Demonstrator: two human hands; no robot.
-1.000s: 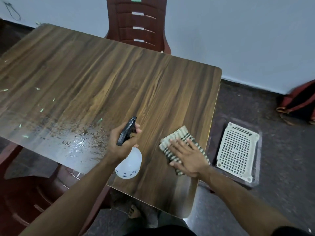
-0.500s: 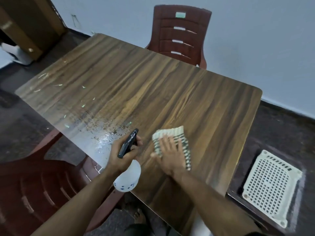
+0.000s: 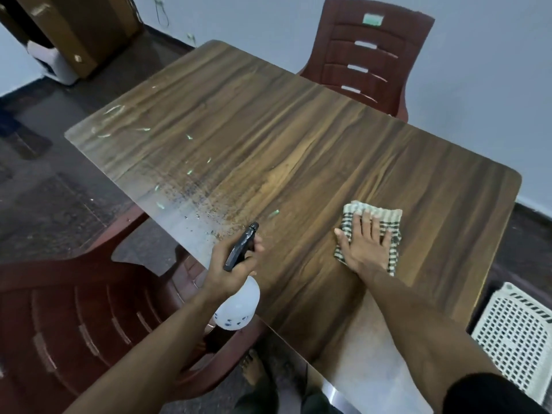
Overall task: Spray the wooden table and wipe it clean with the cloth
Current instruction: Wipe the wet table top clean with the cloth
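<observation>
Left hand (image 3: 231, 265) at lower centre of the frame grips the spray bottle (image 3: 239, 282) by its black head, white body hanging over the near table edge. Right hand (image 3: 363, 243) lies flat, fingers spread, on the striped cloth (image 3: 370, 215) at centre right of the wooden table (image 3: 283, 138). Wet droplets (image 3: 194, 204) speckle centre left; a maroon chair (image 3: 370, 58) stands at the upper right.

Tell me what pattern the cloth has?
The cloth has dark green and cream checks and stripes, seen in the head view.
</observation>
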